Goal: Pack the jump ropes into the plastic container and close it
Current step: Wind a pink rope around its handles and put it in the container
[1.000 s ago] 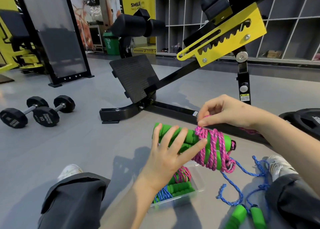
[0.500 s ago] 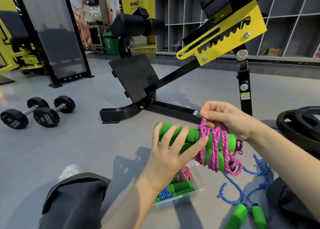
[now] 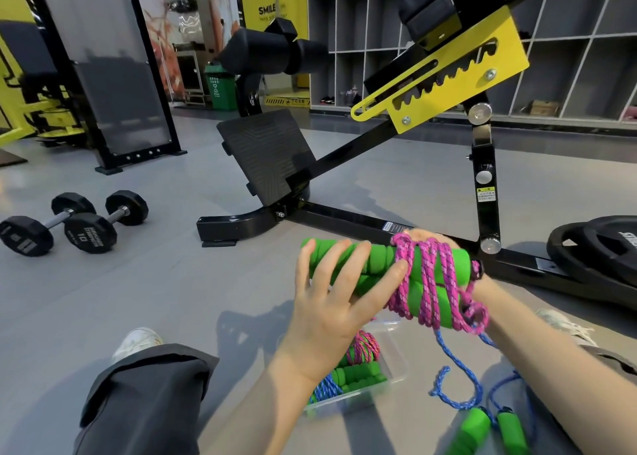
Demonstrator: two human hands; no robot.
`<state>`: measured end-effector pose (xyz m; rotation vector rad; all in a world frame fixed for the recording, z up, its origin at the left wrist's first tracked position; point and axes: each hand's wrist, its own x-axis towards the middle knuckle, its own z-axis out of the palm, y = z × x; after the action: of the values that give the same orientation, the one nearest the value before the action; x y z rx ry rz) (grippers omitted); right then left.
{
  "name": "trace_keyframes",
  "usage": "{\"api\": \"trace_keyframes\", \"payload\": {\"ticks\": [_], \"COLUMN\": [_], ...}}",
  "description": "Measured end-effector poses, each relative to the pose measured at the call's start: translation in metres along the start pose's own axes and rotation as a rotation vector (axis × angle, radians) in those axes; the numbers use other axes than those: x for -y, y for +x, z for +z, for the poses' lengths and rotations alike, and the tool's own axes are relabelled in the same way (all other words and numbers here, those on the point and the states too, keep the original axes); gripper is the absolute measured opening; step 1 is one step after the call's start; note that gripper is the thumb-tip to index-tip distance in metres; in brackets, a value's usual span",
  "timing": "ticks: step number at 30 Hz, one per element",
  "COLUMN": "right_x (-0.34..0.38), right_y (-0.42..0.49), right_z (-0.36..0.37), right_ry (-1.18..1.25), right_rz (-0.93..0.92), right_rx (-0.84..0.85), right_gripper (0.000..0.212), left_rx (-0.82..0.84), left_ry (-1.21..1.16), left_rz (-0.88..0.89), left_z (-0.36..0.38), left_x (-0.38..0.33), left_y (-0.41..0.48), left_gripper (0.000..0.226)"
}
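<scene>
**A:** What shows, starting at the left?

**B:** Two black dumbbells (image 3: 74,225) lie on a grey gym floor (image 3: 172,289), with a black bench frame (image 3: 265,154) behind them. Nearer, at centre, the left hand (image 3: 331,303) is held up. Its fingers lie straight and spread across the green foam handles (image 3: 375,258) of a pink jump rope (image 3: 444,275), and its thumb is hidden.

**A:** And the rope itself?

**B:** The pink cord (image 3: 403,292) is wound in several turns round the right half of the two handles, which lie side by side. The right hand (image 3: 425,237) sits behind those turns, mostly hidden, so I cannot tell how its fingers close.

**A:** Where is the container?

**B:** The plastic container (image 3: 394,344) lies open on the floor just below the hands, with wound ropes (image 3: 358,375) already inside. No lid is in view. To its right a blue jump rope (image 3: 458,378) lies loose on the floor, and black weight plates (image 3: 603,247) lie at far right.

**A:** How should the winding be finished?

**B:** Probably by keeping the handles pressed together and laying the last turns snug beside the others. The loose end hanging at the right could then be tucked under a turn, so the bundle stays compact enough to fit.
</scene>
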<state>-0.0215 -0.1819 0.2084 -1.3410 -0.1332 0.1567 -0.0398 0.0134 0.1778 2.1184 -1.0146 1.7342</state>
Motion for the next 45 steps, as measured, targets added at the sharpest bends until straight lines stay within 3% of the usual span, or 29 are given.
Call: {"api": "trace_keyframes", "payload": {"ticks": [1, 3, 5, 8, 10, 15, 19, 22, 25, 30, 34, 38, 42, 45], "right_x": [-0.010, -0.027, -0.048, -0.067, -0.080, -0.091, -0.083, -0.077, -0.074, -0.051, -0.036, -0.023, -0.020, -0.019], "right_y": [-0.005, -0.020, -0.027, -0.037, -0.041, -0.056, -0.072, -0.076, -0.075, -0.066, -0.055, -0.050, -0.049, -0.049], "right_z": [0.000, 0.012, 0.029, 0.061, 0.071, 0.080, 0.076, 0.068, 0.061, 0.051, 0.043, 0.041, 0.044, 0.046], "right_ry": [-0.082, -0.424, -0.515, -0.342, -0.360, -0.593, -0.822, -1.030, -1.151, -1.220, -1.294, -1.314, -1.244, -1.127], "right_rz": [0.009, -0.008, -0.031, -0.168, -0.217, -0.298, -0.342, -0.499, -0.610, -0.819, -0.883, -0.930, -0.885, -0.767], "right_rx": [-0.064, -0.235, -0.377, -0.382, -0.447, -0.458, -0.403, -0.498, -0.467, -0.467, -0.511, -0.660, -0.765, -0.801], "right_gripper": [0.043, 0.018, 0.033, 0.038, 0.038, 0.025, 0.014, 0.013, 0.017, 0.010, 0.007, 0.023, 0.027, 0.037], "left_rx": [0.003, 0.022, 0.072, 0.156, 0.200, 0.248, 0.300, 0.357, 0.374, 0.316, 0.299, 0.273, 0.300, 0.289], "left_ry": [0.015, 0.052, 0.077, 0.144, 0.170, 0.204, 0.253, 0.242, 0.227, 0.210, 0.178, 0.107, 0.091, 0.127], "left_rz": [-0.028, -0.092, -0.129, -0.118, -0.138, -0.133, -0.175, -0.189, -0.213, -0.216, -0.230, -0.247, -0.244, -0.210], "left_z": [0.001, 0.003, 0.005, 0.008, 0.010, 0.013, 0.013, 0.014, 0.015, 0.017, 0.019, 0.015, 0.016, 0.018], "left_x": [0.001, 0.004, 0.005, 0.008, 0.011, 0.009, 0.012, 0.007, 0.007, -0.001, 0.001, -0.007, -0.007, -0.007], "left_y": [0.000, -0.002, -0.005, -0.014, -0.018, -0.019, -0.021, -0.022, -0.024, -0.024, -0.021, -0.011, -0.015, -0.021], "left_gripper": [0.039, 0.041, 0.045, 0.062, 0.077, 0.072, 0.084, 0.081, 0.078, 0.087, 0.098, 0.061, 0.063, 0.077]}}
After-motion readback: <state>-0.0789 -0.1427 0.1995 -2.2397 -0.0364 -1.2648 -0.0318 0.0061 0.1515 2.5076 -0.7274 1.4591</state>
